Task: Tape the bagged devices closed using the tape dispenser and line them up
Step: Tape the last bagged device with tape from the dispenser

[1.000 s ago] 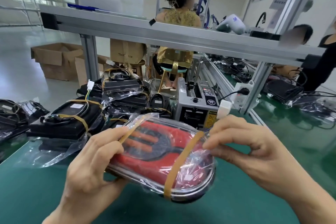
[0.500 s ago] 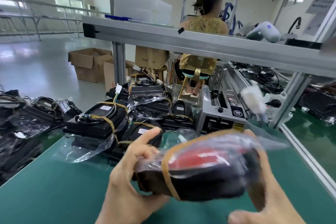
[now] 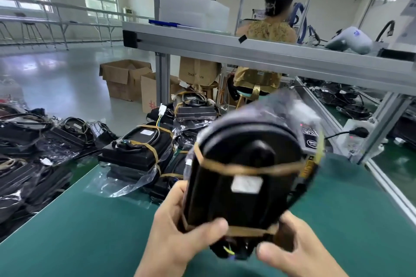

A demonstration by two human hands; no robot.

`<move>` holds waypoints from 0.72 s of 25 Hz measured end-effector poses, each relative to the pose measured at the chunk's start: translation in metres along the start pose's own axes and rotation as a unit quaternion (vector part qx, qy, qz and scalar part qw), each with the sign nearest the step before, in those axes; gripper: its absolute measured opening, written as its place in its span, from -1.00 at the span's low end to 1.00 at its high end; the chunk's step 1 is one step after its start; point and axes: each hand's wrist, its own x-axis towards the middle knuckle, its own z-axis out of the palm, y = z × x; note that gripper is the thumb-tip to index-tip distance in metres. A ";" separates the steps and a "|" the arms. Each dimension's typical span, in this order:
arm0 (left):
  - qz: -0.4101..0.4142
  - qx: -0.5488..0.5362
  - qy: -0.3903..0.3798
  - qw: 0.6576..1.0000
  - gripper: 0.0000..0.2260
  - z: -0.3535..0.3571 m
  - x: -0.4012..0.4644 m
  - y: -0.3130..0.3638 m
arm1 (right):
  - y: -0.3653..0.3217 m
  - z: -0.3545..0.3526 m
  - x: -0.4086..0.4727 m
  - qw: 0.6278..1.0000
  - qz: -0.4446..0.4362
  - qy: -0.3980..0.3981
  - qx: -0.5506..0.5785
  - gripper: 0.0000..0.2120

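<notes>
You hold the bagged device (image 3: 243,177) up over the green bench (image 3: 90,231), black underside toward you, left hand (image 3: 180,229) curled round its lower left edge and right hand (image 3: 290,252) gripping the lower right. It looks rigid and fairly hefty under slick loose film, so grip the hard shell by the rubber bands (image 3: 247,170), not the plastic. More bagged units (image 3: 137,153) lie heaped just behind, and the tape dispenser (image 3: 311,139) is mostly hidden.

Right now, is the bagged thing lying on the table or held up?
Held up. Both hands, left and right, grip the bagged device at its lower end, standing it above the green table.
</notes>
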 end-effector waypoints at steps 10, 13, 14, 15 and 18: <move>-0.144 0.034 0.087 0.985 -0.74 -0.040 0.052 -0.005 | 0.009 0.053 0.099 0.965 0.221 0.143 0.011 -0.36; -0.146 0.034 0.145 0.978 -0.82 -0.048 0.062 -0.019 | 0.021 0.059 0.117 0.956 0.234 0.171 -0.035 -0.36; -0.148 0.043 0.162 0.975 -0.82 -0.050 0.065 -0.024 | 0.024 0.062 0.121 0.953 0.240 0.176 -0.055 -0.36; -0.150 0.054 0.175 0.972 -0.81 -0.051 0.067 -0.029 | 0.027 0.064 0.124 0.949 0.243 0.186 -0.071 -0.36; -0.131 0.182 0.222 0.949 -0.65 -0.055 0.072 -0.037 | 0.033 0.068 0.130 0.940 0.237 0.218 -0.110 -0.33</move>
